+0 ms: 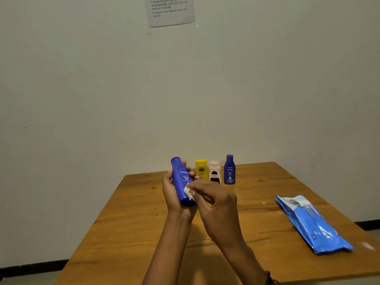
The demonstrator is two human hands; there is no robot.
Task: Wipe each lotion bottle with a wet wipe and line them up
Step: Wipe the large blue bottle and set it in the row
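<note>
Forearms (170, 243) are cropped at the bottom edge. At centre, one blue lotion bottle (182, 177) is gripped by the left hand (171, 194), its base hidden. A mostly covered wet wipe (188, 193) is pinched against it by the right hand (216, 200). One wipes pack (312, 225) is laid lower right on the worktop (133, 223). Behind, three are lined up: yellow bottle (201, 169), white bottle (214, 173), small blue bottle (229, 170).

Blue bottle (183, 182), white wipe (188, 192), yellow bottle (201, 169), blue wipes pack (312, 223), brown wood-grain table (133, 223)

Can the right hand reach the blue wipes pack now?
Probably yes. The wipes pack lies on the table right of the right hand, with nothing between them, though that hand pinches a wet wipe against the bottle.
</note>
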